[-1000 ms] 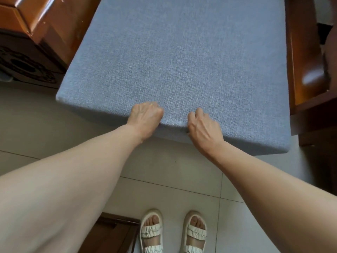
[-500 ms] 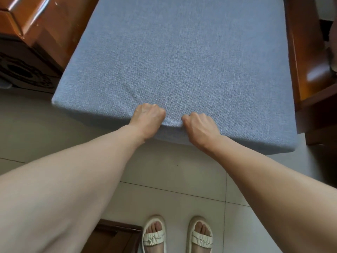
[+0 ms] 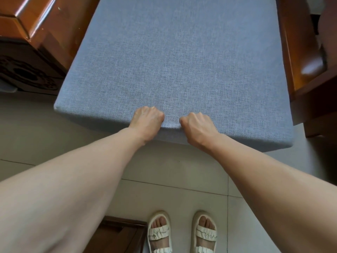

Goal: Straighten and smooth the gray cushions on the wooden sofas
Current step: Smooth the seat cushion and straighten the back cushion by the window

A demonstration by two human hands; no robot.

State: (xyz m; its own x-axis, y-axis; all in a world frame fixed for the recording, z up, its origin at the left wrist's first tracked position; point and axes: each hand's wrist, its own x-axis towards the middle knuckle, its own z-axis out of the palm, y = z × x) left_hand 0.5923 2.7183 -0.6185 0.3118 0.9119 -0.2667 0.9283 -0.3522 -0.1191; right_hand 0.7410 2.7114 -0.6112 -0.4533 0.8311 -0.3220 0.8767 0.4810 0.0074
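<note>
At the near edge of the gray cushion (image 3: 175, 61), around its middle, both my hands gripped the fabric. My left hand (image 3: 147, 121) had its fingers curled over the top of the edge, knuckles up, holding the cushion. My right hand (image 3: 197, 127) sat just beside it, closer to the near right corner, its fingers also curled tight over the same edge. Between the two fists a short stretch of the edge stayed bare, and the cloth there looked slightly pulled. Both forearms reached down and forward from the bottom corners of the view.

The cushion lay flat on the wooden sofa (image 3: 299, 57), filling the seat between the polished arm along its right edge and another polished wooden arm (image 3: 42, 24) along its left edge. Its near edge hung out over the tiled floor (image 3: 36, 125), with the near left corner and the near right corner both jutting past the wood. Its top surface looked smooth and without creases.

On the floor below the near edge stood my feet in white sandals (image 3: 159, 234). A dark wooden piece (image 3: 118, 236) showed at the bottom, left of the sandals, partly hidden by my left arm.
</note>
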